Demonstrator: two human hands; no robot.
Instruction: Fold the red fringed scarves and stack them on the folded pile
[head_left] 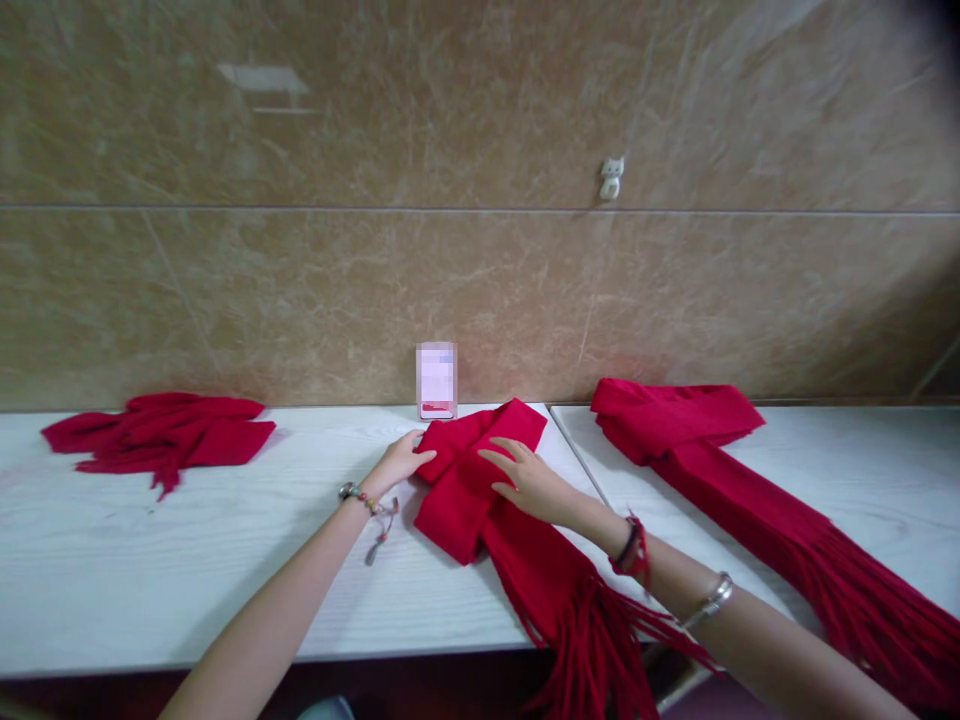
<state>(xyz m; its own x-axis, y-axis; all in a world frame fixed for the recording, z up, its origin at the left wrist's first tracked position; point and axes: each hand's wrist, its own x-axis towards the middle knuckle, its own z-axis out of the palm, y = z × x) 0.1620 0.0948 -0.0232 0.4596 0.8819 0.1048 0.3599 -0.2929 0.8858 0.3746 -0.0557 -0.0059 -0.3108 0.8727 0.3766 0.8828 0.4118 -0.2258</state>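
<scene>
A red fringed scarf (457, 510), folded in crossing bands, lies on the white table in front of me. Its fringe hangs over the table's front edge. My left hand (397, 462) grips the scarf's upper left edge, thumb on one side and fingers partly hidden by the cloth. Over the middle of the same scarf rests my right hand (534, 484), its fingers spread and holding nothing. Another red scarf (675, 415) lies to the right, looped at the top, with its long fringed end running toward me. Crumpled red cloth (172, 435) sits at the far left.
A phone-like upright thing (436, 380), its face blurred, leans against the tan marbled wall (300, 290) behind the scarf. A small white cat-shaped figure (612, 178) is fixed on the wall. Two white tabletops (315, 610) meet at a seam right of the middle.
</scene>
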